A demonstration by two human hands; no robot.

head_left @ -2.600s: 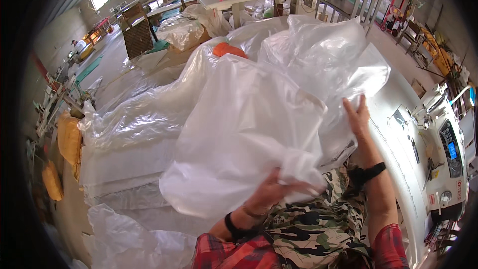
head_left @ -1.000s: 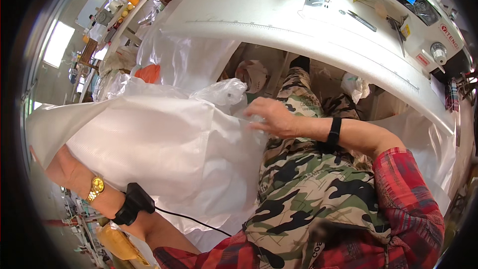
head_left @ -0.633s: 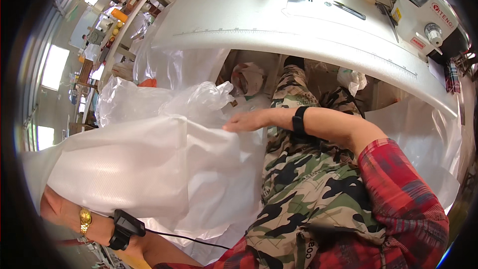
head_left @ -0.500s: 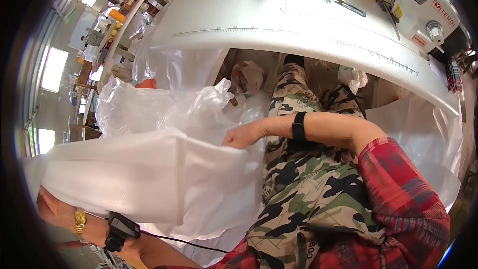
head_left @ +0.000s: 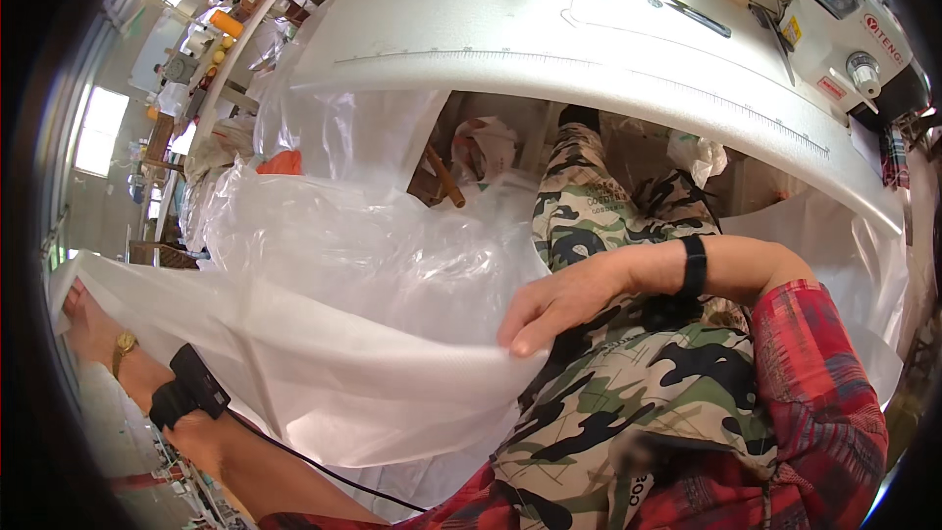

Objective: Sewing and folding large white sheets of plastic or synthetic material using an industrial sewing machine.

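Observation:
A white, slightly see-through sheet (head_left: 343, 363) hangs stretched between my two hands, its upper edge sagging in a shallow curve. My right hand (head_left: 564, 304) pinches the sheet's near right corner just above my camouflage-covered lap. At the far left, my left hand (head_left: 90, 329) is closed on the opposite end, partly hidden by the sheet and close to the picture's rim. Clear plastic sheeting (head_left: 392, 236) lies crumpled just behind the stretched sheet, below the table edge.
A white sewing machine table (head_left: 442, 10) with a ruler edge spans the front. On it stand the sewing machine (head_left: 873, 25) and dark thread snips (head_left: 699, 17). Beneath are a plastic bag (head_left: 483, 147) and a brown stick (head_left: 444, 177). A cluttered bench (head_left: 221, 74) runs along the left.
My right hand has moved right and toward me with the sheet's corner. My left hand has risen slightly and moved outward. The sheet, folded over before, is now spread wider and longer between them.

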